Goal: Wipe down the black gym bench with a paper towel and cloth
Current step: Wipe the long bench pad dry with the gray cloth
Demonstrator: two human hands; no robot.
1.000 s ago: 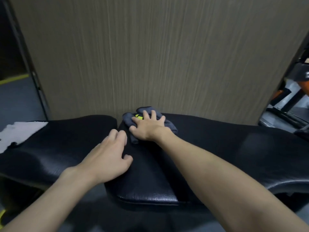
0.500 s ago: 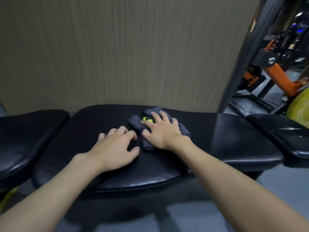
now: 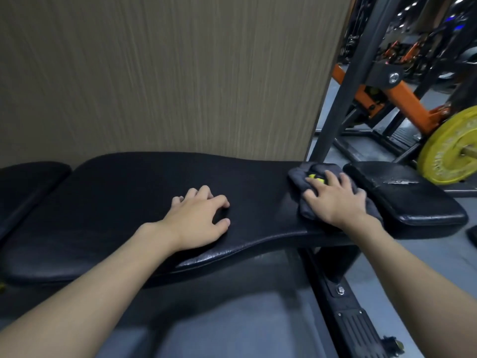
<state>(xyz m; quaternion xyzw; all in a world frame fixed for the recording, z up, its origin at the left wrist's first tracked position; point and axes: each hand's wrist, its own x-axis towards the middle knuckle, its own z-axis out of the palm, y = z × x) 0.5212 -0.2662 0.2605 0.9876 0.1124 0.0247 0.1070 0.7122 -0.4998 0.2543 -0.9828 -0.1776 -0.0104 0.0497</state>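
Cloth (image 3: 298, 178) is pressed onto the right end of the bench (image 3: 116, 202) by the right hand (image 3: 335, 200), fingers spread flat over it, while the left hand (image 3: 196, 220) is rested mid-bench, fingers loosely bent, nothing held.

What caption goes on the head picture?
Right hand presses a dark grey cloth onto the padded black gym bench; left hand rests nearby.

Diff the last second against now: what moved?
The right hand pushed the grey cloth rightward along the bench pad, away from the left hand, to the pad's right end beside the smaller end pad. The view panned right. Left hand still rests on the pad; right hand still presses the cloth; nothing taken or released.
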